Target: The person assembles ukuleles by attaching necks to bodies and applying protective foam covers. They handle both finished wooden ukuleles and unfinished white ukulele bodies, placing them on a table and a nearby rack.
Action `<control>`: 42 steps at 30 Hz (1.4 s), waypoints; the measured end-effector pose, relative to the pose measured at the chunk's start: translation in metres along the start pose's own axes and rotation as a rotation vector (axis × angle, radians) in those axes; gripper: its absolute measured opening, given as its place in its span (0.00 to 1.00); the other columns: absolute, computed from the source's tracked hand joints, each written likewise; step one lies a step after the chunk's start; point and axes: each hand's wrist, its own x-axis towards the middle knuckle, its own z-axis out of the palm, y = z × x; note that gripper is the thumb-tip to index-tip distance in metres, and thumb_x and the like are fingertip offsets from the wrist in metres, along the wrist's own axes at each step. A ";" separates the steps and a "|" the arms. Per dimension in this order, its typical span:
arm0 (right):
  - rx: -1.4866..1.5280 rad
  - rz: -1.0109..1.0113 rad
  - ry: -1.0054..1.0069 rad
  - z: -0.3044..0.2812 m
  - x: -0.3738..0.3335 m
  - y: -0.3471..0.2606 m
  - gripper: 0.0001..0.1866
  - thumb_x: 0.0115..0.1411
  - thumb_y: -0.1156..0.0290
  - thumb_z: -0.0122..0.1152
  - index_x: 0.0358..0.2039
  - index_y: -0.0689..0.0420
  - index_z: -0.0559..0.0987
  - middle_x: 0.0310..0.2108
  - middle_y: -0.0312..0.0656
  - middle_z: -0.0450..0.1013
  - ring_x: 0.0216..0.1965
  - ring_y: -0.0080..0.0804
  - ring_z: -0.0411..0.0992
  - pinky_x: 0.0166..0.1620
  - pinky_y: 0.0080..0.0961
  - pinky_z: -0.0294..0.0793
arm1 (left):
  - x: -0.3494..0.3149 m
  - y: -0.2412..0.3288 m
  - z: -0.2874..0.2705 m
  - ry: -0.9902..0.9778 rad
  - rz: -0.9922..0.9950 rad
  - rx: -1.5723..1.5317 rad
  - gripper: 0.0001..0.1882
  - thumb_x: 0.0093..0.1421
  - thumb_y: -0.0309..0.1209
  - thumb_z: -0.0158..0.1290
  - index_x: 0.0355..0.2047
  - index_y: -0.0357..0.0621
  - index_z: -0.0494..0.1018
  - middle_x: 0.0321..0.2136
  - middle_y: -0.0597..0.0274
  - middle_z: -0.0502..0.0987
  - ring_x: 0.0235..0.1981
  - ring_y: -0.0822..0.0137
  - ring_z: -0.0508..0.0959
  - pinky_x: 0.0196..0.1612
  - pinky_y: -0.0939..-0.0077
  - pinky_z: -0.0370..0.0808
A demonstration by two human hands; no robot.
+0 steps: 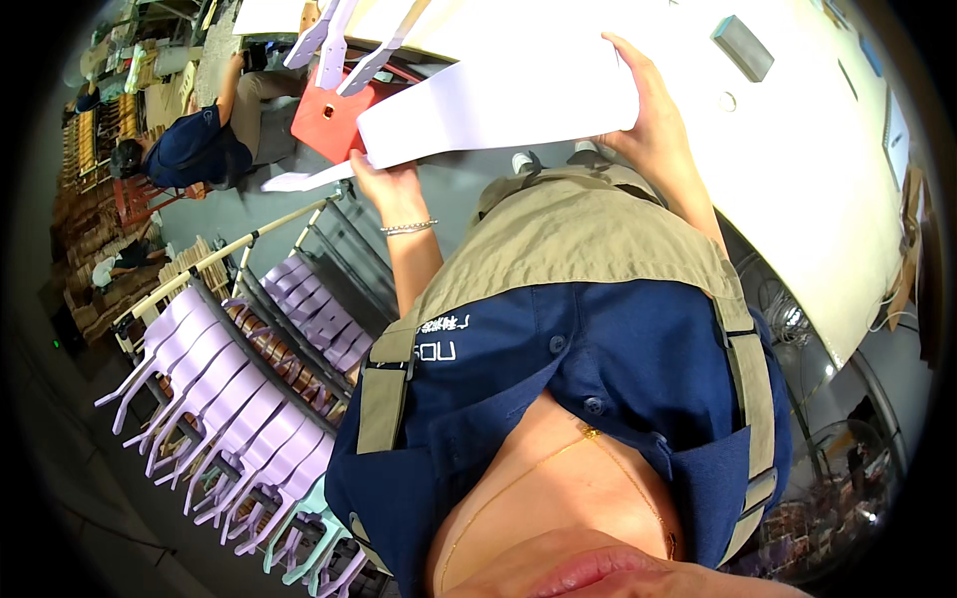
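Note:
A pale lilac, smooth curved panel [498, 112] is held level in front of me, over the near edge of a white table. My right hand [650, 112] grips its wide right end, fingers along the far edge and thumb below. At the narrower left end, my left hand [391, 189] closes on the lower corner; the fingertips are partly hidden. A slim lilac strip [311, 179] sticks out leftward beside that hand. Just beyond it, a red plate [327, 120] with a hole sits near several upright lilac prongs [334, 50].
The white table [788, 189] curves round to the right, bearing a grey-green block [743, 48] and a small ring [727, 102]. At lower left, a rack [224, 257] carries several lilac pieces and a mint one [311, 528]. A person [194, 148] in dark blue sits farther left.

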 end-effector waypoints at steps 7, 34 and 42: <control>0.156 0.345 -0.084 0.024 -0.020 0.059 0.43 0.33 0.67 0.72 0.51 0.58 0.60 0.45 0.48 0.66 0.48 0.41 0.65 0.48 0.30 0.65 | -0.055 0.029 0.059 -0.235 0.543 0.181 0.25 0.56 0.34 0.46 0.50 0.40 0.51 0.36 0.57 0.65 0.39 0.65 0.69 0.42 0.68 0.69; -0.555 -0.215 0.361 -0.023 -0.020 0.061 0.27 0.35 0.61 0.68 0.40 0.45 0.74 0.46 0.39 0.65 0.46 0.37 0.63 0.45 0.31 0.63 | -0.024 0.020 0.123 -0.349 0.604 0.455 0.14 0.56 0.35 0.48 0.36 0.37 0.61 0.31 0.58 0.68 0.32 0.67 0.72 0.31 0.73 0.73; -0.980 0.471 0.503 -0.035 -0.053 0.185 0.15 0.43 0.56 0.63 0.23 0.54 0.74 0.28 0.39 0.66 0.31 0.38 0.65 0.31 0.32 0.66 | -0.029 0.002 0.149 -0.458 0.792 0.449 0.23 0.55 0.29 0.48 0.46 0.32 0.51 0.37 0.50 0.68 0.34 0.64 0.72 0.37 0.72 0.74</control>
